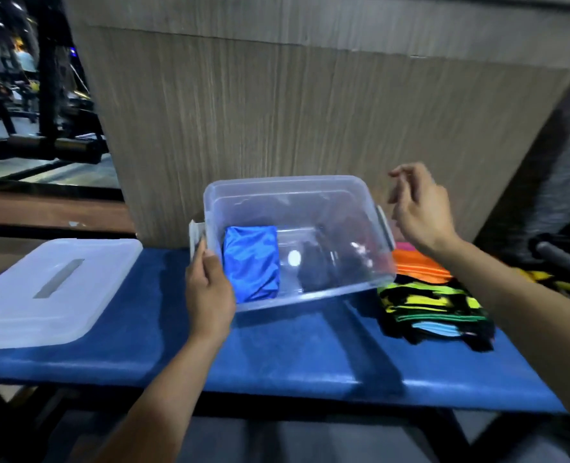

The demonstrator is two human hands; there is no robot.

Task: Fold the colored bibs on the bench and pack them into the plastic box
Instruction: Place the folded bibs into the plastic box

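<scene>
Head view: unlabelled plastic box [310, 195] (folded blue bib [251, 262] inside)

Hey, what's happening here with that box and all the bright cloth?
A person is packing sports bibs. Their left hand grips the left end of a clear plastic box on the blue padded bench; the right hand hovers open beside its right handle. One folded blue bib lies inside. A stack of colored bibs waits to the right, the white lid to the left.
</scene>
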